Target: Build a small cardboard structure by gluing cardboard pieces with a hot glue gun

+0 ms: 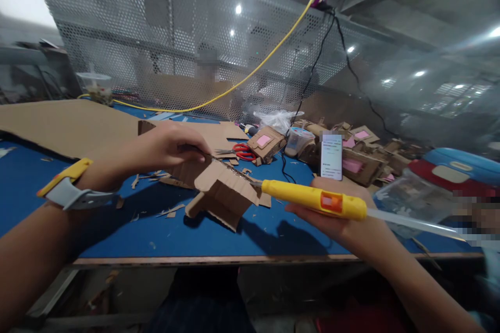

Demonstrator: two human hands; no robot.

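While a yellow tool (pixel 292 195) partly hides the right hand (pixel 333 226) gripping it, the left hand (pixel 177 145) holds cardboard (pixel 230 192).

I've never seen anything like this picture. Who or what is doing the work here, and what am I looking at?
There's no machine here: those are a person's own bare hands, seen by a camera worn on their head, looking forward and down. The left hand holds a folded cardboard piece. The right hand holds a yellow tool, its metal tip at the cardboard's edge and a pale rod sticking out behind. The blue table carries cardboard scraps, red-handled scissors and a large cardboard sheet. Beyond the right hand is a phone with its screen lit.
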